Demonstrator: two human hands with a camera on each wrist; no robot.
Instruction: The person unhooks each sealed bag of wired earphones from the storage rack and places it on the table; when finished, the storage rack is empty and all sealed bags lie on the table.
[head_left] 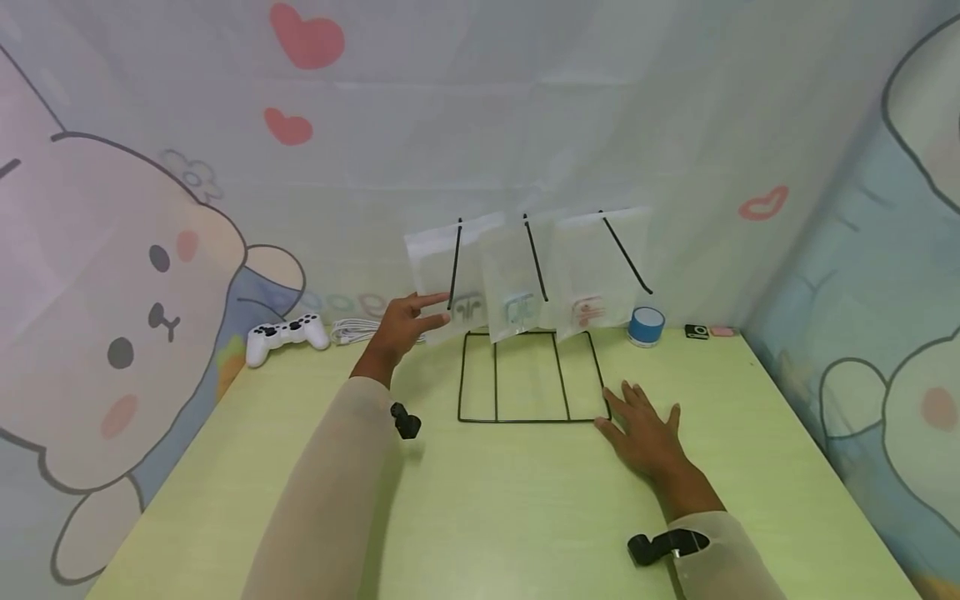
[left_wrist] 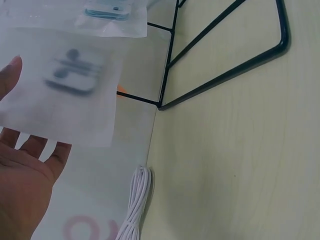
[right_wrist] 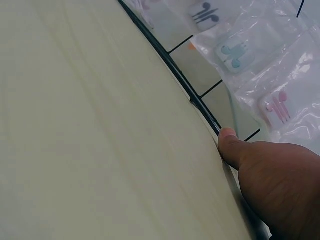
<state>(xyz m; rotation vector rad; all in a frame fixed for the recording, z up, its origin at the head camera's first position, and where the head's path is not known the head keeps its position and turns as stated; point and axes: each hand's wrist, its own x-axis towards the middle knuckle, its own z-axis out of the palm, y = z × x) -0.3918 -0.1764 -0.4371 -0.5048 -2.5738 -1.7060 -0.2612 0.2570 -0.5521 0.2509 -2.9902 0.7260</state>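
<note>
My left hand (head_left: 401,329) is at the left edge of a translucent bag (head_left: 427,275) holding dark earphones (left_wrist: 72,75). Thumb and index finger stand apart; in the left wrist view the thumb overlaps the bag's face and the other fingertips meet its edge. That bag hangs from the left prong of a black wire rack (head_left: 532,421). A bag with blue earphones (head_left: 519,310) hangs in the middle, one with pink earphones (head_left: 588,311) on the right. With fingers spread, my right hand (head_left: 647,433) rests at the rack's front right corner, its thumb on the rod in the right wrist view.
A white game controller (head_left: 287,336) and a bundled white cable (head_left: 354,331) lie left of the rack. To its right are a blue and white cylinder (head_left: 646,326), a small black device (head_left: 697,332) and a pink one (head_left: 722,331). A printed cloth backdrop (head_left: 525,100) stands behind the table (head_left: 525,500).
</note>
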